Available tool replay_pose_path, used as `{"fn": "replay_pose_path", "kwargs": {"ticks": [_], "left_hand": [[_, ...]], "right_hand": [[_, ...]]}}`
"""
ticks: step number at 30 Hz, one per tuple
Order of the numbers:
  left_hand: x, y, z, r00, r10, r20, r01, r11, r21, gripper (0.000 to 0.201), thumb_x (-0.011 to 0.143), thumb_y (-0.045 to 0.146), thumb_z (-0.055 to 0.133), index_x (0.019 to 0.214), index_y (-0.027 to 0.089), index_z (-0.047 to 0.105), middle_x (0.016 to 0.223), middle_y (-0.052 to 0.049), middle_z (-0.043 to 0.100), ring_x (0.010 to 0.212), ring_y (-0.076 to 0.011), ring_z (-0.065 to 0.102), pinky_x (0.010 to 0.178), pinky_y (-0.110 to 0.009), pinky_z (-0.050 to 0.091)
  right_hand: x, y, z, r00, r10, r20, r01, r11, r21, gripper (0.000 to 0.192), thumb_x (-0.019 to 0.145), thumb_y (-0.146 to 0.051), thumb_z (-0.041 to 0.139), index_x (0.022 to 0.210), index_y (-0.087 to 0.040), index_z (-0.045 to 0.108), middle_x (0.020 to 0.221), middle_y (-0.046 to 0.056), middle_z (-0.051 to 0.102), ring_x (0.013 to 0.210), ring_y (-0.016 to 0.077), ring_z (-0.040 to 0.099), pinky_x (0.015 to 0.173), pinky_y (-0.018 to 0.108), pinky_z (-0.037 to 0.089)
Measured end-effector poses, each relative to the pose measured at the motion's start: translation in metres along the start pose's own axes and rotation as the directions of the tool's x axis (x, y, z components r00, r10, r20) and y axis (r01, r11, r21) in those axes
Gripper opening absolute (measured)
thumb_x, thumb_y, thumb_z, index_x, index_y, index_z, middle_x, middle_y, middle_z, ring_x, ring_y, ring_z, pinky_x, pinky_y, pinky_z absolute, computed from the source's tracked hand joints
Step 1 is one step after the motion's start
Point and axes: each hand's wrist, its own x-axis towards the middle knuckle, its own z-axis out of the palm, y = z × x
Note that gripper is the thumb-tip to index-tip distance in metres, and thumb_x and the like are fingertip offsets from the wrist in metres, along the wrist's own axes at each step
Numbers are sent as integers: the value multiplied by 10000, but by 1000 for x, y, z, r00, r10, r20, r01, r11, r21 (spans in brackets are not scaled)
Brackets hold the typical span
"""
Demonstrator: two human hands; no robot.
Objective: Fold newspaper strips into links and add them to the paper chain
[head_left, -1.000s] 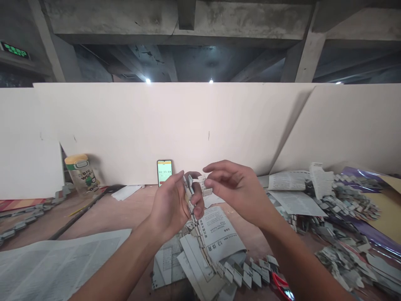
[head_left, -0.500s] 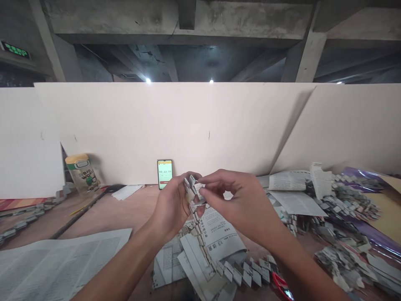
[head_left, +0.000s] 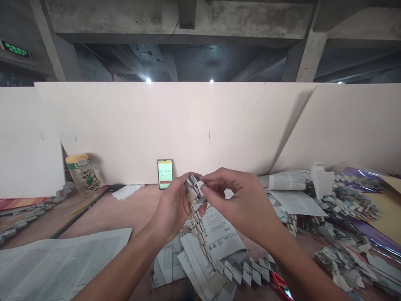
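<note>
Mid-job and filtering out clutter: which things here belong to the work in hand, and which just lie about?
Likely belonging:
- folded-paper chain, in the left hand
- small paper piece, pinched by the right hand
- newspaper sheet, perhaps stock

Probably just lying about:
- phone
- bottle

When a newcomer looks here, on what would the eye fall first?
Probably on the left hand, holding a folded-paper chain, and the right hand, pinching a paper piece at its top, in the centre. Next comes the glowing phone beyond them, before the white panel.
</note>
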Motion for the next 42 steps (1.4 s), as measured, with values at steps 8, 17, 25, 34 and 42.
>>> {"fn": "replay_pose_path", "kwargs": {"ticks": [8,17,25,34,42], "left_hand": [[-1,1,2,1000,2,-10,-1,1000,4,279,889,302,395,855,135,616,676,-40,587,515,-131,545,483,-242,455],[-2,0,2,1000,11,-7,-11,1000,25,274,900,309,401,901,139,616,702,-38,592,543,-130,551,512,-241,455],[-1,3,-1,999,49,8,-50,995,86,287,899,318,427,974,148,646,843,-65,631,664,-145,570,594,-251,474],[-2,10,-4,991,-38,129,38,999,7,324,897,286,420,1129,156,604,914,-99,643,767,-213,610,555,-276,469],[-2,11,-3,989,-33,147,37,999,-26,335,895,280,437,1163,148,590,924,-103,646,782,-205,610,638,-288,473]], "right_hand": [[0,0,-1,1000,-8,2,8,1000,-7,195,788,-166,572,910,-239,705,646,-6,695,582,148,641,515,247,490],[0,0,0,999,-33,-1,33,999,-24,192,794,-156,569,893,-251,703,667,-19,698,586,134,639,546,242,493],[1,0,0,998,24,-53,-25,999,-32,100,788,-203,600,751,-221,691,657,1,704,617,157,650,553,252,495],[1,2,-2,997,-70,-22,68,993,-100,121,798,-155,579,803,-220,680,707,-9,686,622,135,599,558,246,470],[1,2,1,997,-71,-19,69,995,-70,122,837,-159,531,761,-206,614,729,-17,662,609,112,564,568,236,451]]}}
